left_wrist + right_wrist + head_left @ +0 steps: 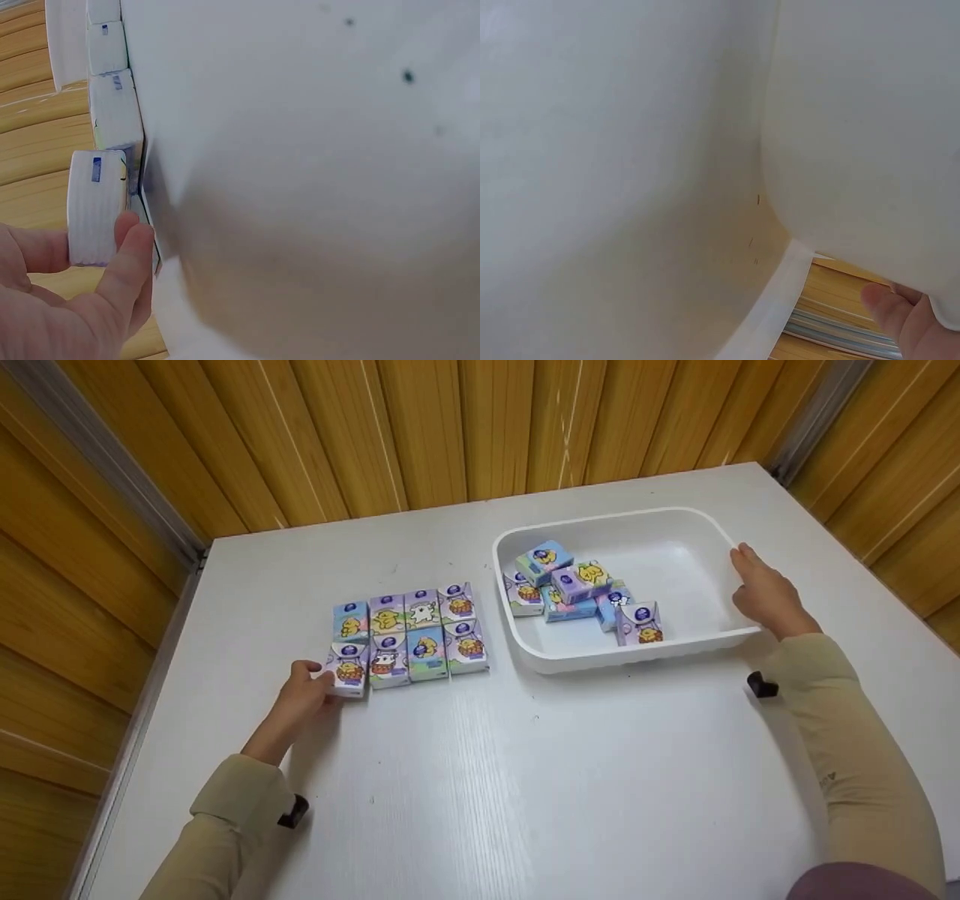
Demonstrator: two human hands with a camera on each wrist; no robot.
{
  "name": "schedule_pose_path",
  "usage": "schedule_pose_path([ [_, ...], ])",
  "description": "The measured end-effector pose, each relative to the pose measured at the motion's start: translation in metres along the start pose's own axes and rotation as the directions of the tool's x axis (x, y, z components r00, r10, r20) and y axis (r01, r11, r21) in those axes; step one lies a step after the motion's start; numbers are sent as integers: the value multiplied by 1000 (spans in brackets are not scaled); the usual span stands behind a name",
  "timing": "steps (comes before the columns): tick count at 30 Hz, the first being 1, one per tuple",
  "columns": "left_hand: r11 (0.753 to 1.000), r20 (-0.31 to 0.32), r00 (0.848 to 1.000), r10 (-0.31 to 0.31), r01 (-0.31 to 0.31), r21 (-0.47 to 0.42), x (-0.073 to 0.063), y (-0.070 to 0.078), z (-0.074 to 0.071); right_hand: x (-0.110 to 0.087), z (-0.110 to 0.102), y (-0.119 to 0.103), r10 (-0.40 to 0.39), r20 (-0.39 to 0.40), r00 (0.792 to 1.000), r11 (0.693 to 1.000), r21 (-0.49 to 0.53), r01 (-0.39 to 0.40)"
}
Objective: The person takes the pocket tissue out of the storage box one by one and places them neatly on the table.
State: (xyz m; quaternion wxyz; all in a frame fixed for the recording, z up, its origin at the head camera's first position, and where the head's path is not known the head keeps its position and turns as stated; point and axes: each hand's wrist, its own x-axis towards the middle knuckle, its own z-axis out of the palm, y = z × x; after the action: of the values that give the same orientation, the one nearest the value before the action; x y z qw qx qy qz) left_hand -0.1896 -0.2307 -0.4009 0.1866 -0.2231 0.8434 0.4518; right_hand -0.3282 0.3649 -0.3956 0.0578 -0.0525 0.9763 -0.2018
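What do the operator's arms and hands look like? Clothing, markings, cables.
Left hand and right hand: bare, no gloves. Left sleeve and right sleeve: khaki-beige, wide cuffs. A small black piece sits at each cuff. The right sleeve has a small dark marking, heart included. No cables visible.
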Motion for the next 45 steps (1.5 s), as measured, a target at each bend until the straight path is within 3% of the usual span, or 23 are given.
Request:
schedule_pose_path([
  [6, 999, 1, 999, -39, 39, -12, 5, -1, 2, -1, 0, 1, -10, -2, 1000, 1000, 7, 10],
  [11, 1000, 2, 1000, -15, 15, 2, 7, -2, 4, -1, 0, 2, -20, 14, 1000, 1000, -14, 20],
  [22, 989, 53, 999, -6, -2, 150, 6, 3, 8, -1, -1, 2, -23, 7, 1000, 1000, -10, 23],
  [31, 966, 32, 999, -5, -4, 259, 5, 7, 8, -1, 0, 2, -27, 12, 1000, 1000, -14, 27],
  [36, 926, -36, 997, 63, -45, 375, 2, 15, 7, -1, -1, 1, -25, 12, 1000, 1000, -12, 25],
  [41, 833, -157, 974, 162, -49, 551, -5, 31, 9, -1, -1, 2, -35, 11, 999, 999, -14, 36],
  [43, 803, -172, 963, 209, -68, 592, -7, 37, 12, -1, -1, 2, -37, 7, 999, 999, -14, 37],
  [45, 791, -164, 956, 242, -96, 604, -9, 44, 17, 0, 0, 3, -32, 7, 999, 999, -9, 32],
])
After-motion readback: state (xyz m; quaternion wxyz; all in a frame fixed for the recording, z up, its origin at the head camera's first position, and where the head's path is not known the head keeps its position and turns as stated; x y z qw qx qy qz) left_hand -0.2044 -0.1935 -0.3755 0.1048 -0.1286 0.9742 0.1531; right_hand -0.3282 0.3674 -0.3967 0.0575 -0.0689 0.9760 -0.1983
